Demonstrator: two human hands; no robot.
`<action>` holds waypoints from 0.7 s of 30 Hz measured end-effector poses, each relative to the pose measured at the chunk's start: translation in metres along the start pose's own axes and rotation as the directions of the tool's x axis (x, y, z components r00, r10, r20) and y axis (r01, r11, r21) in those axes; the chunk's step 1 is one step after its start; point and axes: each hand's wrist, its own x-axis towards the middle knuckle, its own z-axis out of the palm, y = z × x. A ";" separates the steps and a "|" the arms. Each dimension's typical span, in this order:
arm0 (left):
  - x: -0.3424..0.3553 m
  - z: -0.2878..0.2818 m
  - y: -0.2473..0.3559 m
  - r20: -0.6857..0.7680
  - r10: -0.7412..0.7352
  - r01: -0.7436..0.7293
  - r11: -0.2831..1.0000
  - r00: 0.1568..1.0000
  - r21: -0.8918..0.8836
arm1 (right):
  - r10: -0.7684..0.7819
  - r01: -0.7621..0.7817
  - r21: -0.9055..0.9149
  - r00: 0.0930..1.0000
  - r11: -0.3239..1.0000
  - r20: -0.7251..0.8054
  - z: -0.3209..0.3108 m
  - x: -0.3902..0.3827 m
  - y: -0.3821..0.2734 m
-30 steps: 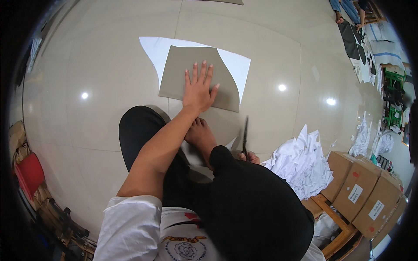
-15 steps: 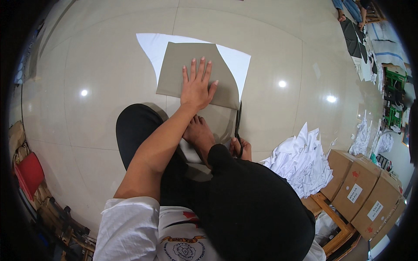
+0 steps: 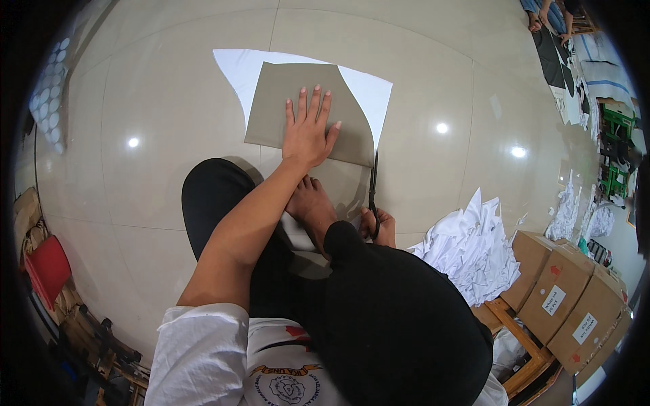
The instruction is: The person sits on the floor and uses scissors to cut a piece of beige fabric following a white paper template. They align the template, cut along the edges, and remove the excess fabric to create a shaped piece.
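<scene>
Your left hand (image 3: 308, 132) lies flat with the fingers spread, palm down on the grey-brown cardboard template (image 3: 298, 108), so its grip is wide and pressing rather than closing on anything. The template sits on top of a sheet of white fabric (image 3: 369, 91) spread out on the glossy tiled floor (image 3: 169, 101), and the white shows past it on the far, left and right sides. Your right hand (image 3: 380, 227) is closed around the handles of a pair of black scissors (image 3: 373, 193), low beside your knee; the blades point away from you and run up along the template's right edge, with the tips at its near right corner (whether the blades are parted or together is too fine to tell). A bare foot (image 3: 313, 206) rests on the floor just under your left wrist, touching the near part of the fabric. Your legs in dark trousers fill the lower middle of the view. Off to your right lies a heap of cut white fabric pieces (image 3: 470, 247), and beyond it stand brown cardboard boxes (image 3: 562, 287) with white labels
</scene>
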 end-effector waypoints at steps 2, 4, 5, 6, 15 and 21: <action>0.000 0.000 0.000 -0.003 0.001 -0.001 1.000 1.000 0.002 | -0.011 0.011 -0.002 1.000 1.000 0.008 -0.001 0.000 0.001; 0.000 0.001 -0.001 -0.004 0.000 0.000 1.000 1.000 0.001 | -0.016 0.016 -0.008 1.000 1.000 0.010 -0.002 0.001 0.001; 0.000 0.002 0.000 -0.003 0.000 0.000 1.000 1.000 -0.001 | -0.015 0.015 -0.013 1.000 1.000 0.006 -0.002 0.000 0.001; 0.000 0.002 0.000 -0.001 0.000 0.000 1.000 1.000 -0.003 | -0.014 0.014 -0.018 1.000 1.000 0.002 -0.002 0.000 0.002; 0.000 0.004 -0.001 0.009 -0.009 0.009 1.000 1.000 0.013 | -0.002 0.001 -0.057 1.000 0.998 -0.023 0.002 0.000 0.000; 0.000 0.004 0.000 0.015 -0.009 0.009 1.000 1.000 0.011 | 0.009 -0.012 -0.080 0.999 0.997 -0.039 0.002 -0.001 -0.001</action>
